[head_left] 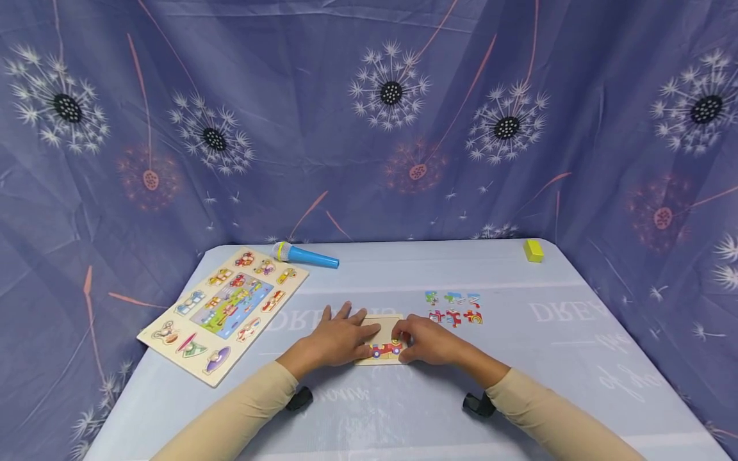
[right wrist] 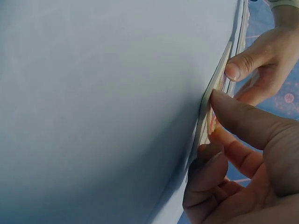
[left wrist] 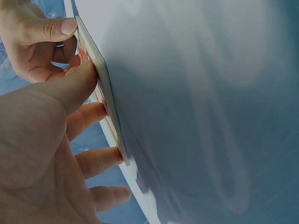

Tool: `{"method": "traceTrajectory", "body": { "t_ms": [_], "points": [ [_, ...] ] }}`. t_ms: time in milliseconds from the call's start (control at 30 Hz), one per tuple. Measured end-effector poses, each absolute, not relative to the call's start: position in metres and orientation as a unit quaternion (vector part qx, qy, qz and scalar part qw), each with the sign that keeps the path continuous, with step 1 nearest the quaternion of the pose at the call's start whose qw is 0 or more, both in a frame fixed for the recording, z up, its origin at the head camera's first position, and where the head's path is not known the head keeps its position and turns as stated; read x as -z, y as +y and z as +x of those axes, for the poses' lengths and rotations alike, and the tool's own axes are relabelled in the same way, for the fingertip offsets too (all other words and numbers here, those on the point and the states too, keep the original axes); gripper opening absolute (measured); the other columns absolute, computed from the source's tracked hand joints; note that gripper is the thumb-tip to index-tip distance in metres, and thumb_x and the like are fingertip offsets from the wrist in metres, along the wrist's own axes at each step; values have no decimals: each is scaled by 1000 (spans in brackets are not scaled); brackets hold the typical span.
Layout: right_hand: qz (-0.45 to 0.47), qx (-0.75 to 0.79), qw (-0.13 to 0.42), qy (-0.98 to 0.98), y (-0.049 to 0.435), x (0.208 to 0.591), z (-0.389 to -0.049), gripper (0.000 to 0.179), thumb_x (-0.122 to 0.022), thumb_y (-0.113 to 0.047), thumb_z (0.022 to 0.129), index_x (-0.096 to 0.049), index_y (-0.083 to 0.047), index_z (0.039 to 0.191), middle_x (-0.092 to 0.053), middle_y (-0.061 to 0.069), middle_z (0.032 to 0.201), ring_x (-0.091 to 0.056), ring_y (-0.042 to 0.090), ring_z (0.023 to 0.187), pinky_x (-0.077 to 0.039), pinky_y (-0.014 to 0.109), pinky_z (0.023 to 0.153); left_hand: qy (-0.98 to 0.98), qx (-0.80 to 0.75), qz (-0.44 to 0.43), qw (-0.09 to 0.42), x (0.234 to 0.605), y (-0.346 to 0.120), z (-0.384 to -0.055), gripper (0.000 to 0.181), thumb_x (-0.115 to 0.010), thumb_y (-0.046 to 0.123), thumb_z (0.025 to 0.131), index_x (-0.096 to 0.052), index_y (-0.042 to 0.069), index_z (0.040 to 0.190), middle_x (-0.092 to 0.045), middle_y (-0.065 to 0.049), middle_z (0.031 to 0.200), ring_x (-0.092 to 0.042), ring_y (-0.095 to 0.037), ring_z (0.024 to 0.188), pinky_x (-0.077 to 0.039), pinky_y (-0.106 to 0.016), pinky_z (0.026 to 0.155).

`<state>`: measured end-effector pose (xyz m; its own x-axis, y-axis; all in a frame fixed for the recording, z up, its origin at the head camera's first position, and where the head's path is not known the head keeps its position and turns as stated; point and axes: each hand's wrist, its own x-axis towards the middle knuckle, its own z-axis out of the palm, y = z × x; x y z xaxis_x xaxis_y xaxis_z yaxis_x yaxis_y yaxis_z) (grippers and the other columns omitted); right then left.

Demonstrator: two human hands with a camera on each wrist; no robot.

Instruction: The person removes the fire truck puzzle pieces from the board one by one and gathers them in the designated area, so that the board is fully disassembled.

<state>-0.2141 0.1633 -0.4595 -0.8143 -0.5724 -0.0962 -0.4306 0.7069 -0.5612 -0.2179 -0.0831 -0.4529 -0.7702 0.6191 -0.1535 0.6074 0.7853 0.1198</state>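
A small wooden puzzle tray (head_left: 385, 328) lies on the table in front of me, with red, blue and yellow vehicle pieces (head_left: 386, 350) along its near side. My left hand (head_left: 336, 340) rests on the tray's left part, fingers spread and fairly straight, thumb along the near edge. At the right side, my right hand (head_left: 429, 340) has curled fingers and pinches a small puzzle piece (head_left: 396, 334) with yellow on it, just above the tray. In the right wrist view the thumb touches the tray's edge (right wrist: 205, 105), and the fingers partly hide the piece.
Several loose puzzle pieces (head_left: 454, 317) lie in two rows beyond my right hand. A larger wooden puzzle board (head_left: 230, 355) sits at the left. Behind it is a blue toy microphone (head_left: 311, 257); a yellow block (head_left: 533, 250) stands at the back right corner.
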Motion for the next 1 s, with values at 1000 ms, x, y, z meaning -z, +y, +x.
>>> {"method": "traceTrajectory", "body": {
  "t_ms": [1000],
  "points": [
    [-315, 257, 150, 901, 167, 460, -224, 30, -80, -8, 80, -67, -12, 106, -59, -6, 88, -53, 11, 82, -45, 28, 75, 942, -47, 316, 101, 456, -82, -221, 55, -60, 52, 100, -53, 32, 150, -42, -12, 160, -27, -47, 150, -23, -74, 112]
  ]
}}
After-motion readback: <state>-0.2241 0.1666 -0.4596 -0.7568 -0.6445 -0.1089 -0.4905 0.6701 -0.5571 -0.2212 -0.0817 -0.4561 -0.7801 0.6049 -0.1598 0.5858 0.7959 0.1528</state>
